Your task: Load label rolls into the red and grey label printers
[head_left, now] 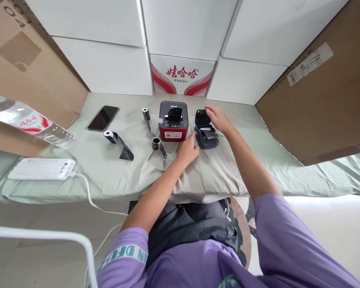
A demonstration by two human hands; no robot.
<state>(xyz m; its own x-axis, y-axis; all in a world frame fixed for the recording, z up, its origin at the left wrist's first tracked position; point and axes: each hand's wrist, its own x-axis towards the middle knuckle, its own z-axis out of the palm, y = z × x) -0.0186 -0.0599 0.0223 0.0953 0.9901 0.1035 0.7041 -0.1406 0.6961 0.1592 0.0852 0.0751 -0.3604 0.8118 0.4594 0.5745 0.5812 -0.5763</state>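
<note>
A small black box-shaped device (208, 140) stands on the cloth with its hinged lid (201, 117) raised. Inside its compartment is something with a white part and a dark strip. My right hand (218, 119) is at the lid's right edge, fingers closed on it. Against the device's left side rests my left hand (187, 153), index finger stretched out and the other fingers partly curled, gripping nothing visible. Just left of the device sits a red and black box-shaped machine (173, 122), a dark strip sticking up from its top slot.
Rolls with dark strips lie leftward: one roll (109, 137), another roll (145, 114) and a third roll (156, 143). Further left are a phone (103, 118), a white power bank (42, 169) with cable and a water bottle (33, 122). White boxes (183, 28) and cardboard boxes (324, 88) enclose the surface.
</note>
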